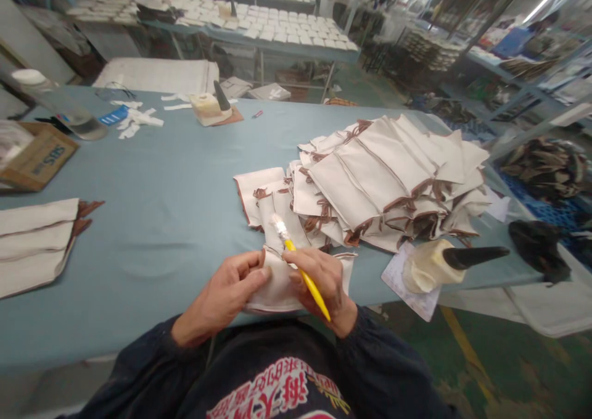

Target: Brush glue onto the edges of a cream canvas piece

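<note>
Between my hands, at the table's near edge, is a pale fabric piece point(272, 292) with brown edging. My left hand point(226, 292) pinches its left side between thumb and fingers. In my right hand point(326, 283) is a yellow-handled brush point(315, 294), its whitish bristles pointing away from me; the same hand also rests over the fabric piece, and part of it is hidden beneath. Just beyond lies a large heap of similar pale pieces point(370, 172), with brown edges and brown strands sticking out.
A cream container with a dark spout point(428, 268) stands on a card at the right edge. Flat pale pieces point(34, 243) and a cardboard box point(39, 157) sit at left. Farther back are another spouted container point(208, 107), white scraps point(139, 121) and a clear jar point(83, 123).
</note>
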The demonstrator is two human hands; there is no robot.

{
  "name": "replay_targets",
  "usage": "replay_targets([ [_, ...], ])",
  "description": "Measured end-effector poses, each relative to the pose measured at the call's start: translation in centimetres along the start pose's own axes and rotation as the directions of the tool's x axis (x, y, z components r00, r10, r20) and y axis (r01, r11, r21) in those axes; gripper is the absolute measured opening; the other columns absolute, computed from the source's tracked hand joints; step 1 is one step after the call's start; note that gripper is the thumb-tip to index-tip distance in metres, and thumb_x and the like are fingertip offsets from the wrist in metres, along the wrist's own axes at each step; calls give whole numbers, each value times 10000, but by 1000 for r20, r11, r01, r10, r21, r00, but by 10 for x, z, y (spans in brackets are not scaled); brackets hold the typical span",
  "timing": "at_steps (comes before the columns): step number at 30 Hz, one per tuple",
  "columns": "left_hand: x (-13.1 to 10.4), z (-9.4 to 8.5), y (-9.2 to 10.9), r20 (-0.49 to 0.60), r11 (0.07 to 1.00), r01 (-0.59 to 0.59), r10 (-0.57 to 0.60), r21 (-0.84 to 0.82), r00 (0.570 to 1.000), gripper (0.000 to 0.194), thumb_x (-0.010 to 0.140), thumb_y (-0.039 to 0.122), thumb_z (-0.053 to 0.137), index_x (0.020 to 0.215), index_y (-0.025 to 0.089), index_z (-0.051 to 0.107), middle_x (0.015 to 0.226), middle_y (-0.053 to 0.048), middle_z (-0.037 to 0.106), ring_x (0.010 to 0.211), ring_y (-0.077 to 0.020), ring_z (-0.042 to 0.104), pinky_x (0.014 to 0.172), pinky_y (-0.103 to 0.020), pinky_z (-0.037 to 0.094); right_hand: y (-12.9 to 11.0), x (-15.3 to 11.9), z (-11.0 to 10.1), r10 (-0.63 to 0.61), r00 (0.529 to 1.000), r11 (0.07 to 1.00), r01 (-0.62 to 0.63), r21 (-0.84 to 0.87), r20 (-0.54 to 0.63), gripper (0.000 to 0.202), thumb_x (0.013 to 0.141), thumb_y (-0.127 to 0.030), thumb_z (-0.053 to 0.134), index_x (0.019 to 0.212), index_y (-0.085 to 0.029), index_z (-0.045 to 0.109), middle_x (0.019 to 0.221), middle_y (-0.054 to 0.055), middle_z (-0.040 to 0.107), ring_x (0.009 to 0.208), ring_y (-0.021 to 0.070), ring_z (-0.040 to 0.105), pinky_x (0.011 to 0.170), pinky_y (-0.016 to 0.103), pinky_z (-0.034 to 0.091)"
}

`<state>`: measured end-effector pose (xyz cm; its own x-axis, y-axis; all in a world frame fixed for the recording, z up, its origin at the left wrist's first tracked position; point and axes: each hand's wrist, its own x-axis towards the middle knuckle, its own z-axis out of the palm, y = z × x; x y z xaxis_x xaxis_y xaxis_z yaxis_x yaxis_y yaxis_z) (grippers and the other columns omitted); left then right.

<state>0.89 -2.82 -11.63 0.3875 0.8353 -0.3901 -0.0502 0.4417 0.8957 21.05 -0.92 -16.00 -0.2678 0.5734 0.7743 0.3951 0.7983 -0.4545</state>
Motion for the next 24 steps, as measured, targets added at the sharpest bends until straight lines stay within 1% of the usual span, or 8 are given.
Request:
replay_targets([
  [2,0,2,2,-12,1000,13,-13,-1,1000,391,784,472,800,862,153,588,748,6,563,656,-127,469,579,-213,351,-3,3,-10,165,981,983,-155,101,-101,293,1100,-330,451,1250,-197,665,920,74,770,788,185,729,703,310,593],
  [4,-1,0,3,1,999,10,-10,37,1000,372,804,469,768,849,159,568,747,9,549,640,-118,447,566,-207,328,-10,10,-26,367,903,917,-312,248,-222,279,1101,-352,451,1181,-225,687,802,22,735,660,153,680,593,264,548],
  [7,-5,-4,8,37,993,-20,15,117,999,339,870,478,689,835,169,554,754,1,544,647,-126,443,562,-212,331,-22,21,-50,489,844,816,-354,458,-219,280,1084,-398,517,960,-236,711,581,-56,569,438,102,515,424,201,406],
  [10,-8,-2,16,97,985,-29,13,170,995,345,894,484,664,810,178,528,736,5,521,634,-121,420,542,-210,313,-29,30,-60,415,907,814,-337,473,-67,263,1070,-366,565,898,-234,714,600,-52,603,409,82,482,395,193,381],
  [15,-12,11,21,259,989,30,-67,145,964,356,923,502,651,901,154,582,850,-36,598,678,-125,481,575,-208,358,-24,43,-57,82,997,978,-81,193,3,170,1017,-211,607,882,-227,709,760,-5,763,631,133,712,599,243,574],
  [18,-15,14,17,268,995,66,-84,77,960,369,921,506,673,925,142,616,844,-31,585,673,-115,480,588,-202,362,-26,39,-62,161,984,976,-148,159,-77,162,1026,-238,605,903,-240,711,768,-13,755,631,131,708,584,240,568],
  [21,-16,14,13,255,995,93,-95,20,962,396,906,522,698,986,138,652,890,-44,609,709,-124,506,617,-203,379,-35,30,-72,329,926,927,-280,247,-185,207,1071,-307,549,951,-257,711,753,-15,721,549,120,645,496,239,519],
  [24,-15,14,10,265,996,81,-86,29,960,399,905,526,704,1006,145,643,889,-43,610,749,-147,538,662,-218,411,-38,25,-73,325,941,921,-292,256,-94,234,1070,-327,558,909,-243,707,708,-20,699,518,115,618,480,239,500],
])
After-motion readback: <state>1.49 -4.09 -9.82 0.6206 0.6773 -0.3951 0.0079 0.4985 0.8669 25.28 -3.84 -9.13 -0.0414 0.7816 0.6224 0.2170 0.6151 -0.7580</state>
